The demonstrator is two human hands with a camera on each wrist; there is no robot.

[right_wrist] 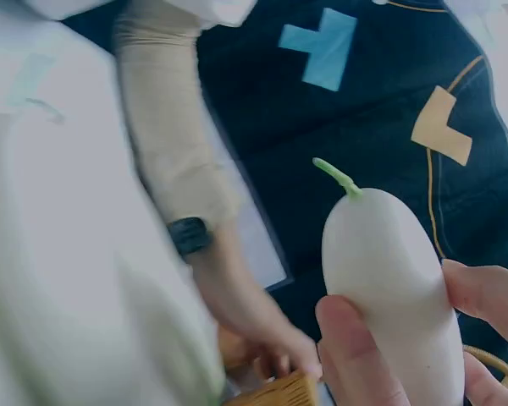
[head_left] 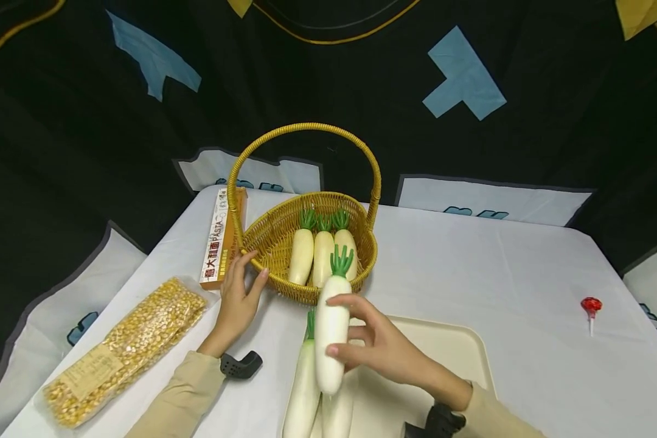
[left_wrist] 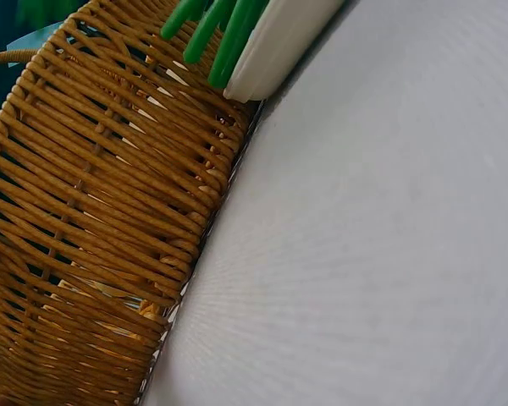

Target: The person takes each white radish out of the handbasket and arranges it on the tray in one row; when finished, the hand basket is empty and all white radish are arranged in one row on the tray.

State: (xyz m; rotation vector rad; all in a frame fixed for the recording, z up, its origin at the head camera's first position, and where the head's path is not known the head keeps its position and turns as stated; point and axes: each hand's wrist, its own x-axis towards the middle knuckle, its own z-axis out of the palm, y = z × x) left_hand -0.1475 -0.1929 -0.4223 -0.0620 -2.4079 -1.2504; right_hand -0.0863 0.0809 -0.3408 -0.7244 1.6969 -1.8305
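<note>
A white radish (head_left: 331, 334) with green stalks is pinched between the thumb and fingers of my right hand (head_left: 380, 344), raised in front of the basket's near rim. The golden wicker basket (head_left: 301, 296) has a tall arched handle, and three more white radishes (head_left: 323, 249) lie side by side in it, stalks toward the back. My left hand (head_left: 239, 304) grips the basket's rim at its left front. Below the held radish, two white radishes (head_left: 302, 389) lie on the left of a cream tray (head_left: 416, 377), partly hidden by it.
Left of the basket lies a pasta box (head_left: 219, 243). A clear bag of corn kernels (head_left: 126, 350) lies slantwise at the table's left. Far to the right is a red lollipop (head_left: 591, 307). A black patterned cloth (head_left: 328, 79) hangs behind the white table.
</note>
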